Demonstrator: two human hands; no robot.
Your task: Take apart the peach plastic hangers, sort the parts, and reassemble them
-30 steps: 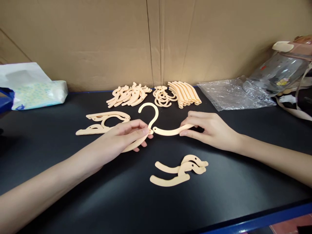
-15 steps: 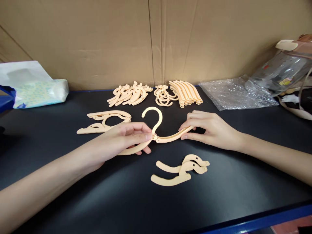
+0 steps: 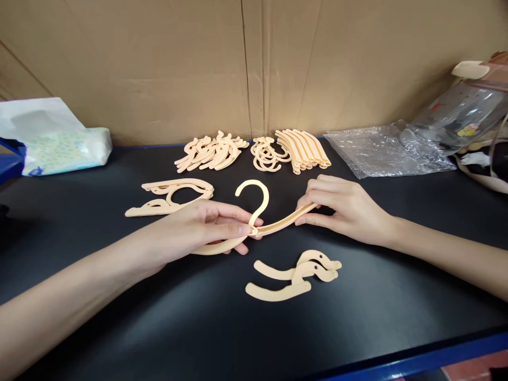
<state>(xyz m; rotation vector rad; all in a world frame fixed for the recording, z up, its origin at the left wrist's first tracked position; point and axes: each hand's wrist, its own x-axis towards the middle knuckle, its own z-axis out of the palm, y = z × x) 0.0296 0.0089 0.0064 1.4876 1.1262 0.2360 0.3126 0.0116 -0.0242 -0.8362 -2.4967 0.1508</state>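
Black tabletop (image 3: 190, 328), both hands (image 3: 345, 209) gripping hanger pieces (image 3: 263, 203)

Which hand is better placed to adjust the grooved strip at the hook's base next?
Probably the right hand: it pinches the outer end of the grooved strip, whose inner end lies at the base of the hook. The left hand pinches near that base, so it seems better for steadying.

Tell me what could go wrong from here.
The left hand pinches the cream plastic question-mark-shaped hook near its base, so it could twist. The right hand grips the curved, channelled cream plastic arm far from that base, so its inner end might slip. The wavy cream plastic pieces lying close by might get knocked.
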